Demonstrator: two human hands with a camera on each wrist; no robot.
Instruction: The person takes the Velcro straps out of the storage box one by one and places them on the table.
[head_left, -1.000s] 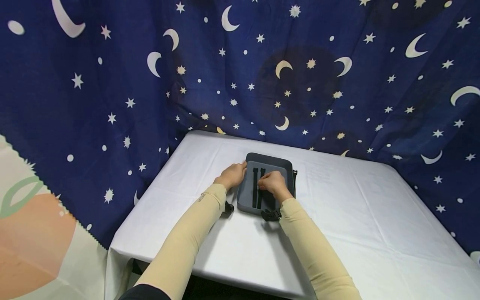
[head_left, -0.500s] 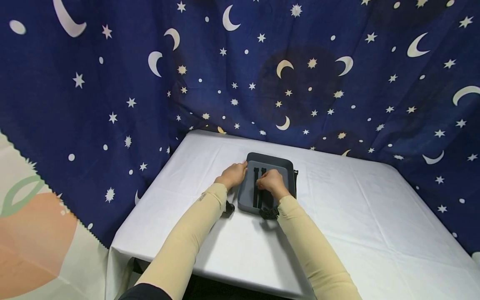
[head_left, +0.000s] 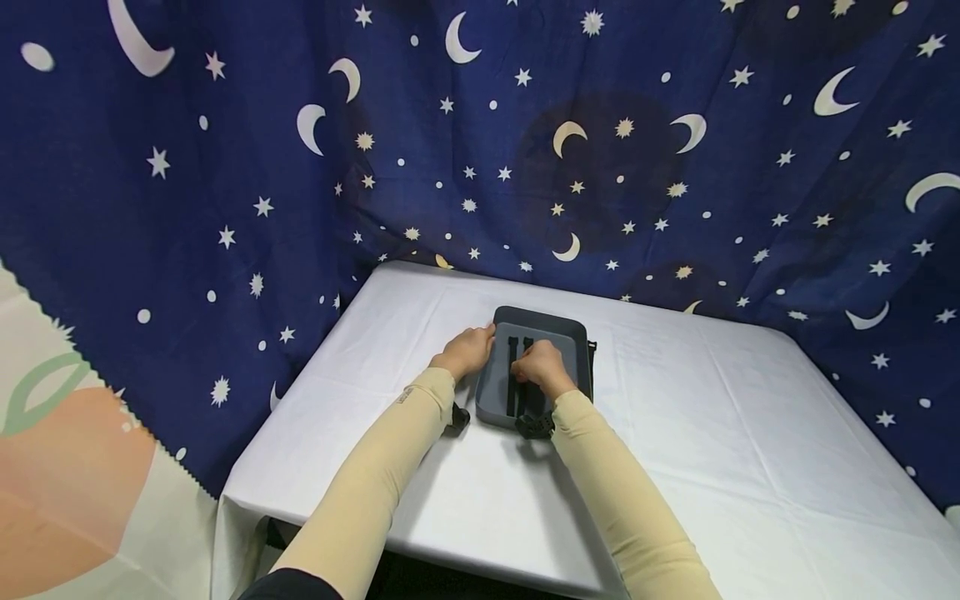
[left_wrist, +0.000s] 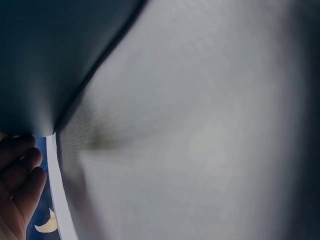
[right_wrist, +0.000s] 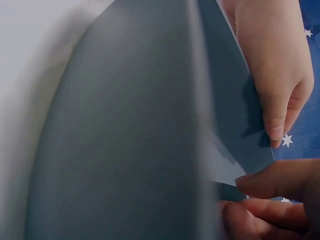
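A dark grey-blue rectangular tray with raised walls lies on the white-covered table. My left hand grips its left wall near the far corner; in the right wrist view the thumb lies over the rim, with fingers outside. Inside the tray, two narrow black straps run lengthwise, side by side. My right hand is over the right one and pinches a dark strip, apparently that strap, between thumb and fingers. The hand covers the strap's middle. The left wrist view shows my fingers against the tray's outer side.
Another black strap with a buckle-like end hangs at the tray's right outer side. White cloth covers the table. A dark blue curtain with moons and stars stands behind and to the left.
My right hand and wrist have shifted slightly left over the straps. The left hand stays on the tray's wall, and the tray keeps its place.
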